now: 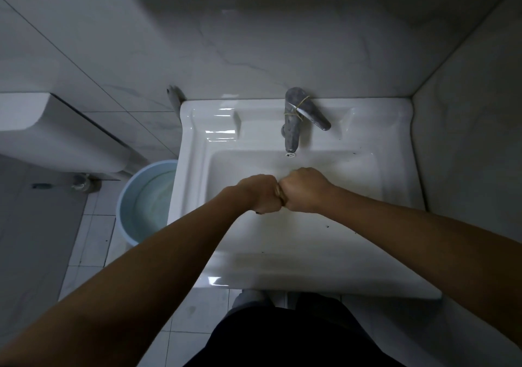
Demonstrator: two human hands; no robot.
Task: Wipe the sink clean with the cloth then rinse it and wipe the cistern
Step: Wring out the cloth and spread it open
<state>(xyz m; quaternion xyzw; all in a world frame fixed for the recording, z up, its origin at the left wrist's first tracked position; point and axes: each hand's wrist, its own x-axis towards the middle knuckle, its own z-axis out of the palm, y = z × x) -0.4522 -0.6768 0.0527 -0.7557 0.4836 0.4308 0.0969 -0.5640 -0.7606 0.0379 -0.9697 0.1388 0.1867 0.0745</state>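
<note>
Left hand (261,194) and right hand (306,190) both fisted, knuckles butted together at frame centre, over the basin of the sink (395,253). Sliver of brownish cloth (280,195) showing in the seam between the fists, rest hidden inside the grips. Looks like wringing: opposed fists suit a twist, and holding it over the basin lets the runoff go down the drain. No water visible coming off, so only a guess.

Tap (292,129) above the hands, spout pointing down at the basin, lever angled to the right, rubber band or string tied round the body. No stream visible from the spout. Dark specks on the right and front rim of the sink, so wiping possibly not finished.

Cistern (56,129) at left of frame, well apart from the sink. Blue bucket (127,197) with water, on the floor between the two, just beside the sink's left edge. Small dark item on the floor under the cistern, too blurred to identify.

Obstructions: path from sink to cistern passes over the bucket, drip or knock risk. Wall corner tight on the right of the sink, no room that side.
</note>
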